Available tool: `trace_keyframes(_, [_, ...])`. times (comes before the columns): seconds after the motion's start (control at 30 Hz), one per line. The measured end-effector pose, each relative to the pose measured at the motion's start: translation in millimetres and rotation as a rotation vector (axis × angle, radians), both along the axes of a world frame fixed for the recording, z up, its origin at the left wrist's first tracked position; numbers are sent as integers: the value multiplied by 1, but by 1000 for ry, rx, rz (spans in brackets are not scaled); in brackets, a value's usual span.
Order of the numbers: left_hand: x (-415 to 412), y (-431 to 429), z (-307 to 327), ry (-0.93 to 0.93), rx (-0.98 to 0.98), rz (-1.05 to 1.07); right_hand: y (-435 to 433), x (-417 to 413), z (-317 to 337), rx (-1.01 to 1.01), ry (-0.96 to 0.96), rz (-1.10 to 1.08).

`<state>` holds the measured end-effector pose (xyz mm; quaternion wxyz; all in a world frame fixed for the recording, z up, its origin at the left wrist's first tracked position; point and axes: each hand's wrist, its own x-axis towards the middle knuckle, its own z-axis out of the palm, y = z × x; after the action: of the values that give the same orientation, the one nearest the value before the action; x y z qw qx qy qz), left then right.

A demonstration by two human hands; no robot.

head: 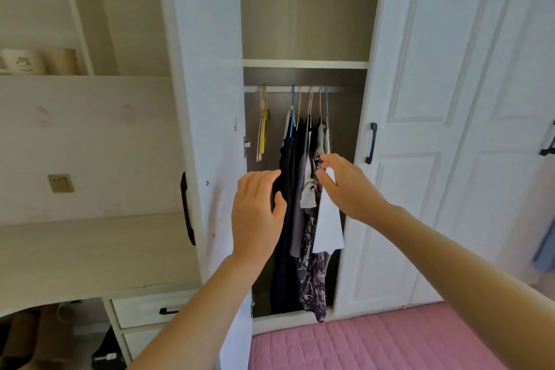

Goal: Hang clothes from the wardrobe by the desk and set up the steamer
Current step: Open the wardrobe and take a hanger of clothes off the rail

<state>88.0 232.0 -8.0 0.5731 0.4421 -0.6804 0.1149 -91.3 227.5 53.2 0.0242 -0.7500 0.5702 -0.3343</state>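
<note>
Both forearms reach up from the bottom of the frame toward the open wardrobe (pixel 303 39), where the clothes (pixel 303 204) hang bunched on one rail (pixel 300 89). On the near side of the bunch, the left hand (pixel 258 213) lies flat against the dark garment (pixel 285 219), fingers straight and loosely spread, gripping nothing. Over to the right hand (pixel 345 186): its fingertips curl in at the white top (pixel 327 225) and the patterned piece (pixel 312 273) behind it, and it looks like a light pinch on fabric, though I cannot tell for sure whether anything is really caught. That is where the risk sits. A tug on cloth rather than on a hanger hook (pixel 326 99) could slide the top off its hanger and drop it onto the pink bedding (pixel 375 345). The hooks sit close together, so lifting one may drag a neighbour along or snag it on the rail. Further left, the yellow hangers (pixel 263 126) hang apart from the bunch and out of the way. The open door (pixel 207 129) stands just beside the left wrist and could take a knock. No steamer shows anywhere; the desk (pixel 90 249) is at left.
</note>
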Motion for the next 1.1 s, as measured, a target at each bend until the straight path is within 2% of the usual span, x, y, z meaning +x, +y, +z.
trace_keyframes(0.17, [-24,-66,4,17,131,-7,-49,-12,-2,56,-42,-18])
trace_keyframes(0.4, [-51,-171,12,154,370,-6,-150,-18,0,115,-109,-16])
trace_keyframes(0.67, [-60,-277,5,148,526,15,-270,-3,-6,155,-222,-43])
trace_keyframes(0.73, [-59,-297,1,187,535,12,-295,1,-10,152,-240,-49])
trace_keyframes(0.83, [-62,-321,4,367,586,-30,-324,2,-14,136,-262,-68])
trace_keyframes(0.9, [-65,-335,10,464,634,-60,-340,2,-17,138,-253,-77])
trace_keyframes(1.1, [-80,-374,22,453,719,-171,-370,3,-30,141,-132,-47])
